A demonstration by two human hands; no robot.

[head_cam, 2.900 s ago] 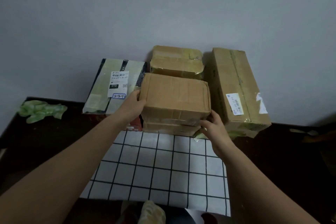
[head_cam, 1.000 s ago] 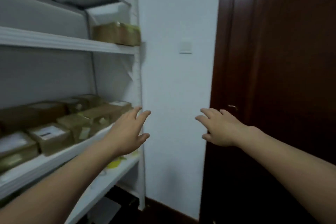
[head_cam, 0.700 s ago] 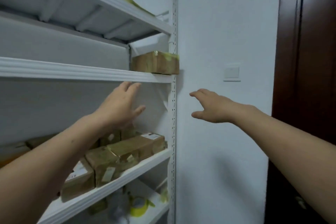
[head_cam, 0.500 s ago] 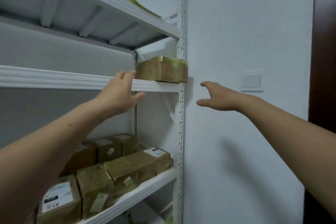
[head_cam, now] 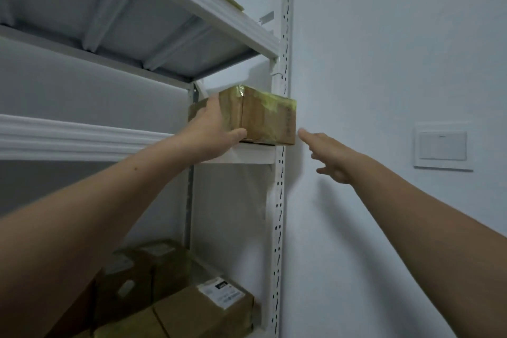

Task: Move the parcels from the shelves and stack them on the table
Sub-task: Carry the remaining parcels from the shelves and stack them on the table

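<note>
The taped cardboard parcel (head_cam: 258, 115) looks stiff and light; left hand (head_cam: 212, 132) cups its left face, right hand (head_cam: 329, 158) open just beside its right

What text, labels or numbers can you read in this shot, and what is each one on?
No text here can be read.
Parcel on the lower shelf: white shipping label with dark print and a barcode-like patch, too small and blurred to read.
Parcel behind it: pale stickers, blurred.
Taped parcel under the left hand: faint vertical marking near its right edge, illegible.
Wall switch: no legible marking.
</note>
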